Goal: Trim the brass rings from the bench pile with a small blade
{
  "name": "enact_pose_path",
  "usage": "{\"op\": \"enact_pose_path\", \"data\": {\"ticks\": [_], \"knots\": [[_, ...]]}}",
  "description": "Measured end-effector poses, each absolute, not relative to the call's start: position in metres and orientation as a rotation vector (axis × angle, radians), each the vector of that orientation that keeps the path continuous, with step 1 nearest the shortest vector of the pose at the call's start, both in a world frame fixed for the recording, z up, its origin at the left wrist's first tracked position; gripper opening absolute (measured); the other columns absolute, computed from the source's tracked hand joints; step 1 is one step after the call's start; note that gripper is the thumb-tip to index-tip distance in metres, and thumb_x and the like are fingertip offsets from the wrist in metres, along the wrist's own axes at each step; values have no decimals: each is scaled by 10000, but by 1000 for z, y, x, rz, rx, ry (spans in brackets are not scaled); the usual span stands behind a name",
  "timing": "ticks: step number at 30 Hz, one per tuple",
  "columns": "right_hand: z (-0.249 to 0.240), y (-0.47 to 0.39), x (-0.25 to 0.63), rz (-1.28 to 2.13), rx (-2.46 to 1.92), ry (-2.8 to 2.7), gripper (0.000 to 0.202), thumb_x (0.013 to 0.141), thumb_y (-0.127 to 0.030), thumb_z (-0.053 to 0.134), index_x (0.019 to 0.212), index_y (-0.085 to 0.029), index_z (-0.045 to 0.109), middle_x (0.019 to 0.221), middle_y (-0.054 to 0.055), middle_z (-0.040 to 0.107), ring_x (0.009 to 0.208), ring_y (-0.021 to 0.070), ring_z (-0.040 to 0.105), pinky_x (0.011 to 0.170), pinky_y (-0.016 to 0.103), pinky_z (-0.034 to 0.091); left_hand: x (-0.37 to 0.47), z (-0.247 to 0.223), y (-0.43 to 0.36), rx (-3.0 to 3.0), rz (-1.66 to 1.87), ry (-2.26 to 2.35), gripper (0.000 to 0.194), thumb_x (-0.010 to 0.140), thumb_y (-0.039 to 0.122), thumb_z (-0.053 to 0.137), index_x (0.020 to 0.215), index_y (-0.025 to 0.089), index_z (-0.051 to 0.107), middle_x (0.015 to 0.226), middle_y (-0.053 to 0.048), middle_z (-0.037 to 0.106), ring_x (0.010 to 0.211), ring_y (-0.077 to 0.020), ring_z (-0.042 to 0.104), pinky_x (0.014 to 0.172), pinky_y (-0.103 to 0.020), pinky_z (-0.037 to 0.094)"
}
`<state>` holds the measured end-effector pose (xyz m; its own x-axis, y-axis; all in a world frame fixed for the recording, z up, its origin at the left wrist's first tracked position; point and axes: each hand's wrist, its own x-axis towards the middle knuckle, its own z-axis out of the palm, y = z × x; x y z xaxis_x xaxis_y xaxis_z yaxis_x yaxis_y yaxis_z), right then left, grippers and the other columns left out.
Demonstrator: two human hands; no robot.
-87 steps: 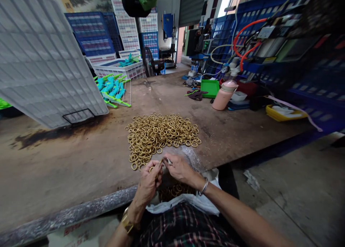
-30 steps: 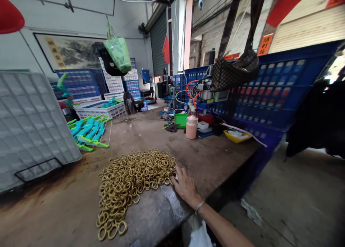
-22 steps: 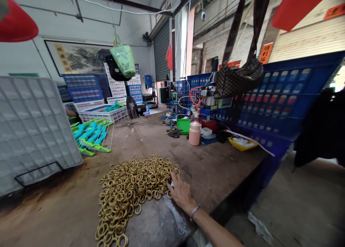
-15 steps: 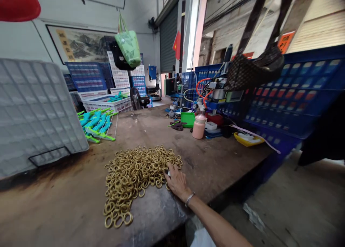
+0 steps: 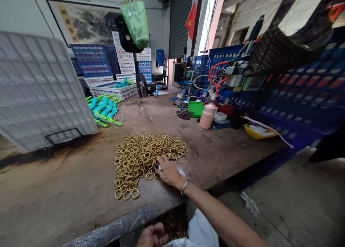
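Note:
A broad heap of brass-coloured rings (image 5: 137, 153) lies on the worn brown table (image 5: 88, 189), a few rings loose at its edges. My right hand (image 5: 169, 172) rests on the heap's near right side, palm down, its fingers stretched over the rings. Something small, white and dark shows at its thumb; I cannot make out what. Below the table's front edge, my left hand (image 5: 152, 236) is partly cut off by the frame, its fingers curled. Whatever those fingers may hold is hidden. Beside it, more rings (image 5: 176, 225) lie in a dark space under the edge.
A grey-white ribbed crate (image 5: 45, 92) stands at the left, with turquoise and green plastic pieces (image 5: 106, 110) behind it. Farther right are a pink bottle (image 5: 207, 116), a green tray (image 5: 196, 109) and a yellow dish (image 5: 260, 132). Blue crates (image 5: 302, 99) line the right side.
The view has tipped down, so my left hand and the rings below the edge now show. My right hand has moved left along the heap's near side.

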<state>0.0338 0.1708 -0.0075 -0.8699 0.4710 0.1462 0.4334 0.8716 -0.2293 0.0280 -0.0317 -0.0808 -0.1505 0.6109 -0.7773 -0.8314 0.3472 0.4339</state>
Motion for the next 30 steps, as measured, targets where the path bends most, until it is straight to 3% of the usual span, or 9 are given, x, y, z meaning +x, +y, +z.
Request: {"op": "enact_pose_path", "data": {"ticks": [3,6,12,16,21,26,30], "knots": [[1,186,37,290,-532,-2782,354,860,-421,431,1161,-237,459,1062,58,521,860,168,555,678,250,421,30,-88,-36,-295,1305,1193,487,505,-59,492,957,122,505,855,-76,545,834,-203,612,718,-338,493],[1,219,42,282,-679,-2612,298,887,-373,395,1122,-220,496,1074,64,524,887,152,547,708,231,413,33,-94,-38,-263,1332,1201,446,502,-21,550,928,106,508,841,-92,556,848,-235,617,603,-291,503],[-15,297,59,163,-1362,-2516,330,880,-389,391,1143,-226,506,1043,86,533,749,169,586,611,255,394,38,-99,-39,-115,1296,1291,409,559,270,719,903,124,553,801,-93,617,757,-250,645,435,-239,470],[-20,309,56,138,-1355,-2631,351,887,-426,346,1141,-250,512,979,74,554,755,186,599,608,260,389,39,-96,-38,0,1215,1455,444,583,384,692,925,130,568,881,-104,633,699,-224,648,361,-203,409],[-23,286,38,134,-1191,-2693,370,891,-459,318,1184,-297,477,1034,54,548,788,175,600,646,258,402,41,-92,-38,101,1176,1572,518,620,455,621,1008,119,547,907,-108,627,667,-201,630,348,-205,374],[-25,264,30,118,-1106,-2733,398,890,-457,322,1246,-303,408,1077,61,530,807,179,594,651,267,413,40,-86,-39,246,1086,1583,453,677,435,560,998,116,565,694,-34,618,408,-97,484,391,-222,368],[-22,249,24,142,-1030,-2756,384,894,-428,322,1233,-277,422,1078,66,530,821,177,585,657,260,414,39,-64,-37,388,1048,1605,405,684,439,542,933,123,589,650,-3,579,402,-80,428,407,-220,371]]}}
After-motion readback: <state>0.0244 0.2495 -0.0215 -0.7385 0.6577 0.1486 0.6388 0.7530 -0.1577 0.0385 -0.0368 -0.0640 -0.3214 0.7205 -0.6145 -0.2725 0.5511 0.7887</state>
